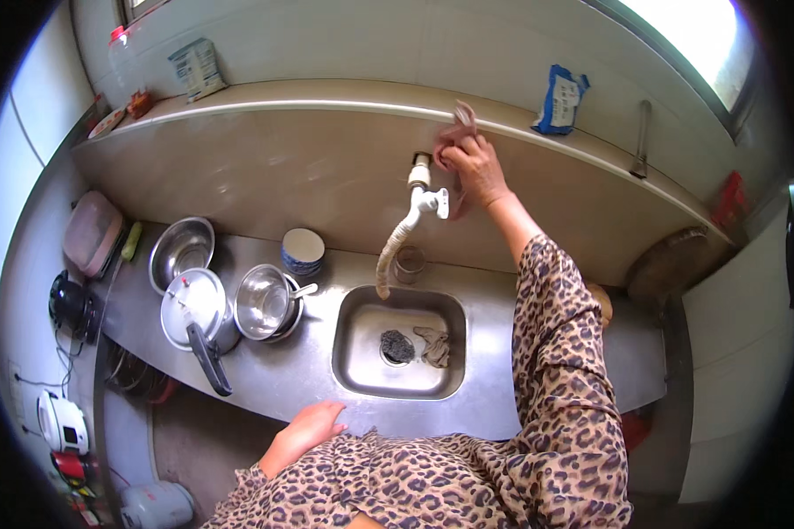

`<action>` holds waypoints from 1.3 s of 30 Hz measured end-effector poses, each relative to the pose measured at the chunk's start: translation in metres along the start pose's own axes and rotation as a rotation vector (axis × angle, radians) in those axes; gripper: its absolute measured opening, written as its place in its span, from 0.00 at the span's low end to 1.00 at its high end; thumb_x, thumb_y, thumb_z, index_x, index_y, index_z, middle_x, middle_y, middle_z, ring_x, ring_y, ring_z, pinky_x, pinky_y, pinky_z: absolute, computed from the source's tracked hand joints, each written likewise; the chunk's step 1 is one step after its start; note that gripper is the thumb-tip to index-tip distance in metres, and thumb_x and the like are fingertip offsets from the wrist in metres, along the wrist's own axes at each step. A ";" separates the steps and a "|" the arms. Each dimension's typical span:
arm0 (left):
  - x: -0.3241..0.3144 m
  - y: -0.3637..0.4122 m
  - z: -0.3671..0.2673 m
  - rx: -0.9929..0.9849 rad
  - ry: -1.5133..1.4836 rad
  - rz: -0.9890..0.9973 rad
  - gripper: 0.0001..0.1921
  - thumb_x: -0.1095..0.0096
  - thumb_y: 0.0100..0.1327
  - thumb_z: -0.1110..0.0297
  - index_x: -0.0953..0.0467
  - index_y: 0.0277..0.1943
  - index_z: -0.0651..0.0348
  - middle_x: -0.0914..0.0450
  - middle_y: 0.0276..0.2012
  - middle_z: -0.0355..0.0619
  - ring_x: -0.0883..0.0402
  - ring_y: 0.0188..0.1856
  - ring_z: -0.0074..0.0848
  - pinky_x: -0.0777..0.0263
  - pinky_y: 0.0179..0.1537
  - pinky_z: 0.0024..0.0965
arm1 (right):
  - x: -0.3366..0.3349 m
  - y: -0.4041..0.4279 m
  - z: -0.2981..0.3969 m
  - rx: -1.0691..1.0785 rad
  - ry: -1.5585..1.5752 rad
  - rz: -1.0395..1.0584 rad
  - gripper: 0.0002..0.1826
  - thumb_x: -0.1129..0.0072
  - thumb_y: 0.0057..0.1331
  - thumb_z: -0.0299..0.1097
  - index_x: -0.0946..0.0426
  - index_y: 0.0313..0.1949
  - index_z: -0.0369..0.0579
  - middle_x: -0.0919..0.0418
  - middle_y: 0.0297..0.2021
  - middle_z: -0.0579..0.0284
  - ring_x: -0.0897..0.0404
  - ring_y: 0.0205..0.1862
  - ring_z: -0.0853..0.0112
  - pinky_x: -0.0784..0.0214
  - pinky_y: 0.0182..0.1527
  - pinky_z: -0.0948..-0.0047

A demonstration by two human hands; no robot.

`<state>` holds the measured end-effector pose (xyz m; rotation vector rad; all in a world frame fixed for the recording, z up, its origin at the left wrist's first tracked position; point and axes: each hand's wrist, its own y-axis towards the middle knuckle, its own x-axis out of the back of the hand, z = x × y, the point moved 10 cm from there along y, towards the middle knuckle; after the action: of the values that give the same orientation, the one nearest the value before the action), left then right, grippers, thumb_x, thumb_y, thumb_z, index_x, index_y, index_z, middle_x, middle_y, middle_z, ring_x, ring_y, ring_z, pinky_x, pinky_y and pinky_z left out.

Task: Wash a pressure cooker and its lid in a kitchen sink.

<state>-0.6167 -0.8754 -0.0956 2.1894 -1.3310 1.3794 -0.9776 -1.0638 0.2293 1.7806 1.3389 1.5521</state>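
Note:
My right hand grips a pinkish-brown cloth at the front edge of the wall ledge, just right of the tap. Part of the cloth hangs below the hand. The white plastic tap has a ribbed hose bending down over the steel sink. In the sink lie a dark scouring pad, over the drain, and a crumpled beige rag. My left hand rests on the front rim of the steel counter, holding nothing.
Left of the sink stand a pressure cooker, steel bowls and stacked small bowls. A glass sits behind the sink. The ledge carries a blue-and-white packet and metal tongs. A round board leans at right.

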 end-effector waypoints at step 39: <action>-0.024 0.015 0.011 0.172 -0.009 0.146 0.25 0.38 0.65 0.59 0.31 0.61 0.61 0.22 0.52 0.60 0.24 0.55 0.51 0.29 0.56 0.47 | 0.000 -0.370 -0.028 -1.140 0.629 0.306 0.18 0.40 0.65 0.30 0.23 0.54 0.42 0.17 0.44 0.52 0.20 0.47 0.69 0.29 0.52 0.70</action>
<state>-0.6249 -0.8766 -0.1246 2.2469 -1.4508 1.5933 -1.1445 -0.9063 -0.0627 0.7933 0.1439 2.4337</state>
